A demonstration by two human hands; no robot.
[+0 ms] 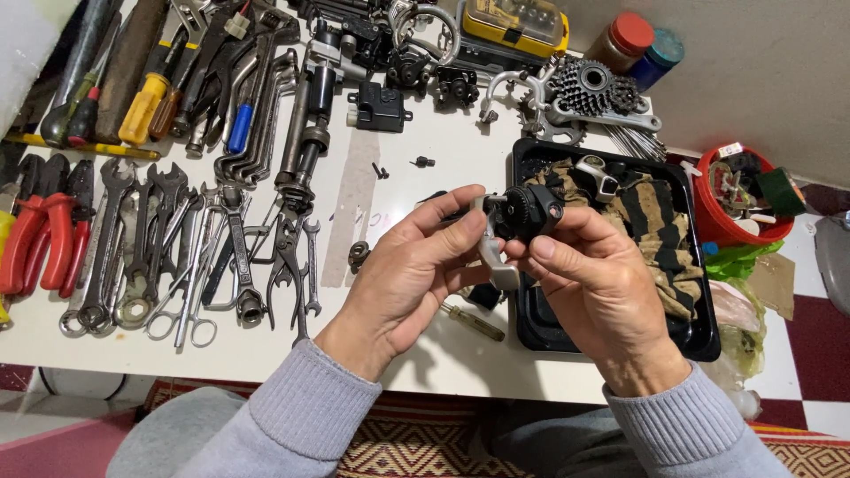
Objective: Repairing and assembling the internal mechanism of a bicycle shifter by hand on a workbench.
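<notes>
My left hand [409,270] and my right hand [595,288] together hold a small black and silver bicycle part [518,226] over the front of the white table [372,186]. The left fingers pinch its silver arm, and the right fingers wrap the black round body. Just behind the hands lies a black tray [540,323] with a striped dirty rag [660,226] and a silver part [598,175] on it. A small screwdriver [474,322] lies on the table under my hands.
Several wrenches [168,243], red pliers [40,232] and screwdrivers [146,102] cover the table's left. A sprocket cluster [591,88], a yellow bit case [515,25] and two jars [630,37] stand at the back. A red bucket [735,199] sits right of the tray.
</notes>
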